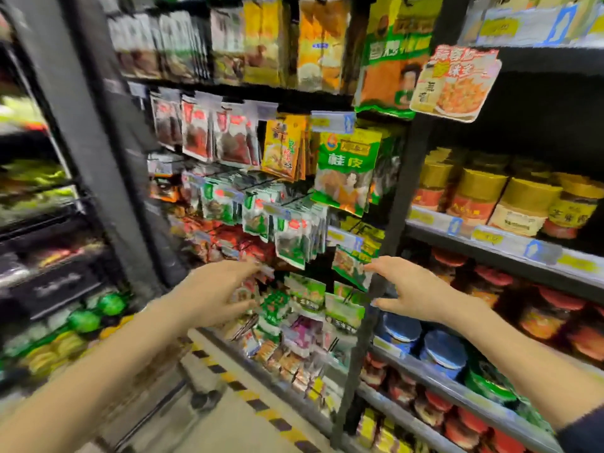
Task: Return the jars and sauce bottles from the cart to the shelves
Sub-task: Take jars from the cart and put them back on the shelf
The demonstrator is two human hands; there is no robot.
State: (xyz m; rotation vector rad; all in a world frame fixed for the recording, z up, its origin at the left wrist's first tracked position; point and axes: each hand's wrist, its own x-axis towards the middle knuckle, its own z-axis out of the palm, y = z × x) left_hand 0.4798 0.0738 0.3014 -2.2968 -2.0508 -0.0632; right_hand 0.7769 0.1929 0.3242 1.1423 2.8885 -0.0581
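Note:
Both of my hands are raised in front of the store shelving, fingers spread and holding nothing. My left hand (214, 294) hovers before hanging spice packets (291, 233). My right hand (413, 291) is beside the black shelf upright (385, 256). On the right shelves stand gold-lidded jars (523, 204), red-lidded sauce jars (552, 308) and blue-lidded jars (441, 351). A cart wheel and frame (202, 398) show low down at the left, below my left arm. The frame is blurred.
Hanging packets fill the middle bay, with a promotional sign (456, 83) sticking out at upper right. A produce display with green and yellow fruit (81, 322) lies at the left. Yellow-black floor tape (248, 397) runs along the shelf base.

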